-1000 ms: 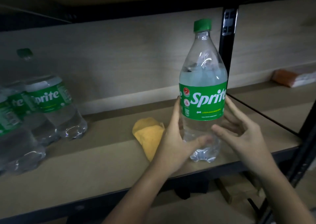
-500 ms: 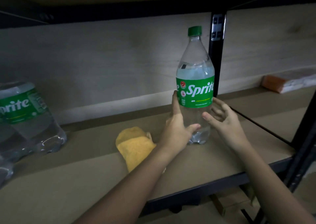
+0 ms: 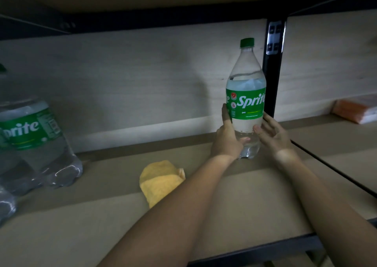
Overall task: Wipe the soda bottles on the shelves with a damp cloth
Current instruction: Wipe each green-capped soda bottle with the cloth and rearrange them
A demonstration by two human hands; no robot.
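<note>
Green-capped soda bottle (image 3: 245, 95) standing upright at the back of the shelf (image 3: 255, 201), both hands on it.
Left hand (image 3: 227, 142) is gripping its lower part; right hand (image 3: 274, 139) is resting spread, relaxed fingers against its side. Yellow cloth (image 3: 160, 182) is lying apart, just left of the left forearm.

A Sprite bottle (image 3: 245, 101) is standing upright on the shelf (image 3: 255, 201) — the left hand (image 3: 227, 142) is gripping its lower body, the right hand (image 3: 272, 136) touching it with straight fingers. A yellow cloth (image 3: 161, 180) is lying left of the bottle.
</note>
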